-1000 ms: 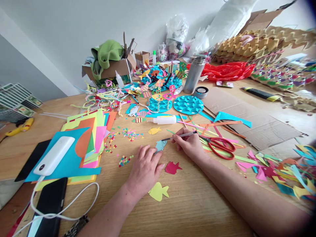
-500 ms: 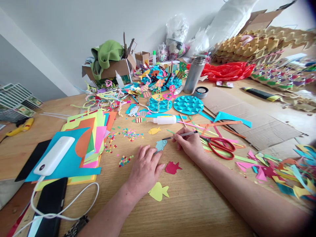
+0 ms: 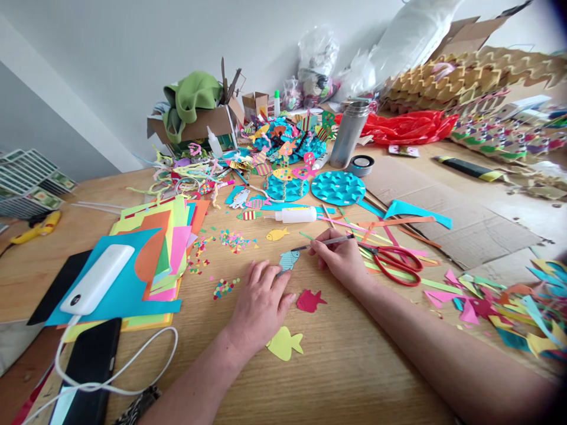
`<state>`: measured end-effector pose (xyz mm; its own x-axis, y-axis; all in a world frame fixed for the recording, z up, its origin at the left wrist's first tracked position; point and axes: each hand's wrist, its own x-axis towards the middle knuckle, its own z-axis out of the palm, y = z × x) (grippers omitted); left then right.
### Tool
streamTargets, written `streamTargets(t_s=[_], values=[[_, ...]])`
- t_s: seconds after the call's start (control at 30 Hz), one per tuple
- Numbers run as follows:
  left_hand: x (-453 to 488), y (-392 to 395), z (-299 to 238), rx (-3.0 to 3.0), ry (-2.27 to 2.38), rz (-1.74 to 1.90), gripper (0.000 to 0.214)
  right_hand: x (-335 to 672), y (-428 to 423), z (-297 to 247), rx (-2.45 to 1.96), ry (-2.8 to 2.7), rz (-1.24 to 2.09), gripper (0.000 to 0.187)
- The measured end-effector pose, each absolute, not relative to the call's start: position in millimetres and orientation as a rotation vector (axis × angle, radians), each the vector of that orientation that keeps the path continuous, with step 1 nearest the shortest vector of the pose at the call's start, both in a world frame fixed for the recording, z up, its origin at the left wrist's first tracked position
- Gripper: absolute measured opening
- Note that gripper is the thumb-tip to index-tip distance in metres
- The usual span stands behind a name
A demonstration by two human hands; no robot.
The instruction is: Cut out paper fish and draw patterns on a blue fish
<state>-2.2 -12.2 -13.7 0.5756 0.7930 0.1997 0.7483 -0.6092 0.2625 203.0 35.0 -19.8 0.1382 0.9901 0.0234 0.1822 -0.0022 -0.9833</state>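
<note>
A small light-blue paper fish (image 3: 289,260) with dark lines lies flat on the wooden table. My left hand (image 3: 262,298) rests palm down beside it, fingers stretched out, the fingertips at its lower edge. Between the closed fingers of my right hand (image 3: 339,257) is a slim pen (image 3: 330,241), its tip at the fish's upper right edge. Just below lies a red paper fish (image 3: 310,301). A yellow-green paper fish (image 3: 284,343) is partly under my left hand's wrist side, and an orange-yellow paper fish (image 3: 277,235) lies farther up.
Red-handled scissors (image 3: 396,265) lie right of my right hand among paper strips. A glue bottle (image 3: 297,215) lies beyond the fish. Colored paper sheets (image 3: 166,236) and a white power bank (image 3: 98,278) are at left. A metal flask (image 3: 349,136) stands behind; paper scraps (image 3: 500,307) lie right.
</note>
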Motion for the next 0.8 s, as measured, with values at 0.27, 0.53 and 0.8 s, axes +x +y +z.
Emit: streamTargets(t_s=[0.27, 0.53, 0.8], values=[[-2.8, -11.7, -14.7, 2.661, 1.31, 0.449, 0.034, 204.1, 34.6, -20.9, -1.398, -1.237, 1.023, 0.025], [-2.4, -12.4, -14.4, 2.656, 1.311, 0.434, 0.035, 204.0, 35.8, -23.1, -1.381, -1.227, 1.014, 0.024], [-2.7, -12.1, -14.9, 2.663, 1.312, 0.438, 0.035, 203.6, 34.3, -21.2, -1.396, -1.244, 1.019, 0.023]])
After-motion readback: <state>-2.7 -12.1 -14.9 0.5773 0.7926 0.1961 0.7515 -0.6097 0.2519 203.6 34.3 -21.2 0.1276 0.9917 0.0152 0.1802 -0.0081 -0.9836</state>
